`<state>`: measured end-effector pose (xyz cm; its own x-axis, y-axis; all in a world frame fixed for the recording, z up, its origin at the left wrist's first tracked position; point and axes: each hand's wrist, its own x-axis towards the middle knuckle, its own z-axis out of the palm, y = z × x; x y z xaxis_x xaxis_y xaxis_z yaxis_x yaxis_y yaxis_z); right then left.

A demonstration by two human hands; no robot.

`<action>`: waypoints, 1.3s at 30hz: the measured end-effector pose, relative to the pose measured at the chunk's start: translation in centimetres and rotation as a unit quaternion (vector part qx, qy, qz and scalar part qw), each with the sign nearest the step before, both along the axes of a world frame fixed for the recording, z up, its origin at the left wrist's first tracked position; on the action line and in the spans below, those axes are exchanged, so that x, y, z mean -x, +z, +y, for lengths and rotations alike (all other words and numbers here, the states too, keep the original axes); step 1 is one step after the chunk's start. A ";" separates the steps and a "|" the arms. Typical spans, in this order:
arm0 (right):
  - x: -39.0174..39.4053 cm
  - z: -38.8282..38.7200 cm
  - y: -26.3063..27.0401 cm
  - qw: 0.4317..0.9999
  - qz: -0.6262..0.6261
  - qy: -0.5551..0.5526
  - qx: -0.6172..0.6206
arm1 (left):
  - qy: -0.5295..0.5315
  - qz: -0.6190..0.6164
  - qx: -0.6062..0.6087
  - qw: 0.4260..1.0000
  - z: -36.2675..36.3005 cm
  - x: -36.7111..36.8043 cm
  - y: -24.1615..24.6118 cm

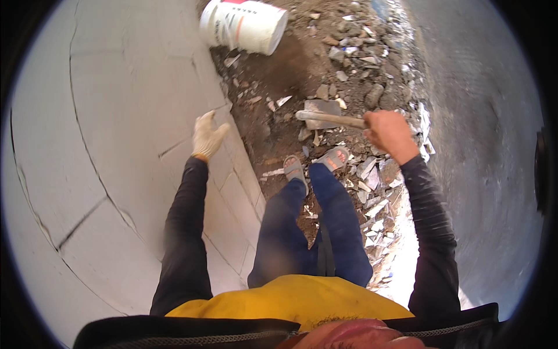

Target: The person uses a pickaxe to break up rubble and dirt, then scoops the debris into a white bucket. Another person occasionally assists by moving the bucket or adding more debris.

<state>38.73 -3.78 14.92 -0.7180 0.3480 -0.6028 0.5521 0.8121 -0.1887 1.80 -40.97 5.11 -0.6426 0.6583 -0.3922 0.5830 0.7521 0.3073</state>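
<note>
My bare right hand [389,131] is closed around the wooden handle of a hoe-like digging tool [348,121]. The handle lies nearly level across the view, and a flat, squarish blade [321,107] shows at its left part, over soil and rubble. Whether the blade touches the ground I cannot tell. My left hand [208,134], in a cream knitted glove, is beside the pale block wall [135,122] with thumb and fingers apart and nothing in it. Whether it touches the wall is unclear. Both my feet, in grey sandals, stand on the dirt just below the tool.
A white plastic bucket [248,27] lies on its side against the wall's foot at the top. Broken tile and stone pieces [370,174] cover the ground on the right. A smooth grey wall [479,131] bounds that side, so the dirt strip is narrow.
</note>
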 end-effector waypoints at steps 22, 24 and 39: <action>3.2 1.0 1.9 0.909 -0.201 -0.365 -0.006 | 0.006 0.033 -0.091 0.995 27.6 36.4 -27.4; 4.3 0.9 1.8 0.901 -0.197 -0.387 0.000 | 0.055 0.005 -0.149 0.987 28.4 39.1 -30.2; 9.7 3.5 1.4 0.920 -0.216 -0.328 0.006 | 0.110 -0.208 -0.212 0.948 28.2 34.6 -24.2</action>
<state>29.07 -0.31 16.36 -0.0489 0.6123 -0.7891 0.9481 0.2770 0.1562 -32.82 -12.74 -19.09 -0.6304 0.6812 -0.3722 0.1875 0.5989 0.7786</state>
